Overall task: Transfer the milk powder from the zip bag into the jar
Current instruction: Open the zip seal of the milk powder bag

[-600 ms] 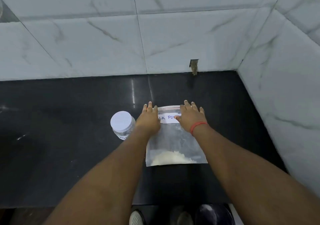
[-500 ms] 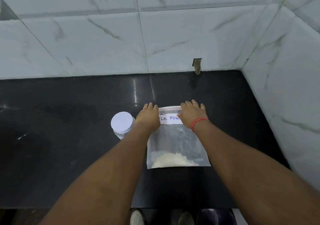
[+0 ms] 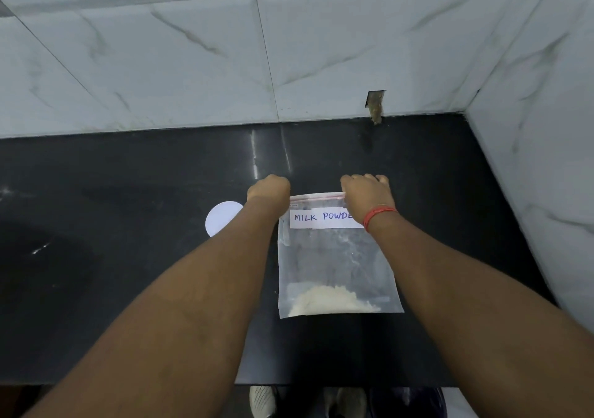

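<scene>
A clear zip bag (image 3: pixel 334 257) labelled "MILK POWDER" lies flat on the black counter (image 3: pixel 128 224). Pale milk powder (image 3: pixel 328 300) is heaped in its near end. My left hand (image 3: pixel 269 186) curls over the bag's far left corner and my right hand (image 3: pixel 366 191) curls over the far right corner, both pinching the red zip strip (image 3: pixel 316 196). The fingertips are hidden behind the knuckles. Just left of the bag stands the jar (image 3: pixel 221 216); only its white lid shows, partly behind my left forearm.
White marble-pattern tile walls (image 3: pixel 289 48) close the counter at the back and on the right. A small hole with a brown stub (image 3: pixel 375 104) sits low in the back wall. Shoes (image 3: pixel 263 401) show below the counter's near edge.
Both hands went from lying flat with fingers spread on the bag's top to curled fists gripping its far corners. The bag's label is now mostly uncovered.
</scene>
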